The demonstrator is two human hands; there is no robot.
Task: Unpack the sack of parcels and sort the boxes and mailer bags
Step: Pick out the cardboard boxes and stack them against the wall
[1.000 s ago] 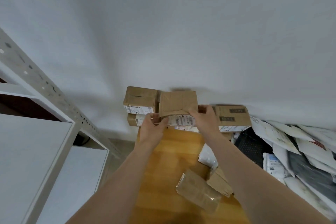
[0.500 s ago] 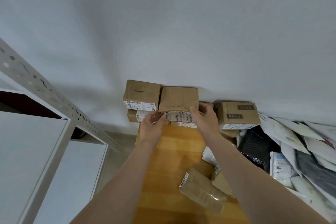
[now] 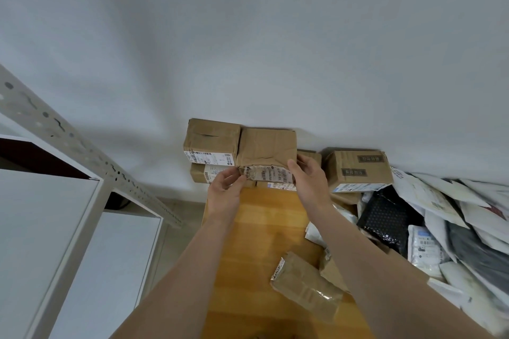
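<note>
A crumpled brown cardboard box (image 3: 265,146) with a torn label sits on top of the stack at the far end of the wooden table (image 3: 264,228), against the wall. My left hand (image 3: 224,187) pinches its lower left corner. My right hand (image 3: 309,181) grips its lower right edge. Two more boxes (image 3: 212,143) are stacked to its left, and another box (image 3: 358,168) stands to its right. A pile of white, grey and black mailer bags (image 3: 440,228) covers the table's right side.
A brown padded mailer (image 3: 305,286) and a smaller cardboard piece (image 3: 330,270) lie near the table's front. A white metal shelf unit (image 3: 55,201) stands to the left. The white wall (image 3: 248,49) rises right behind the boxes.
Both hands carried the crumpled box away from me and set it on the stack beside the left boxes. The camera tilted up slightly.
</note>
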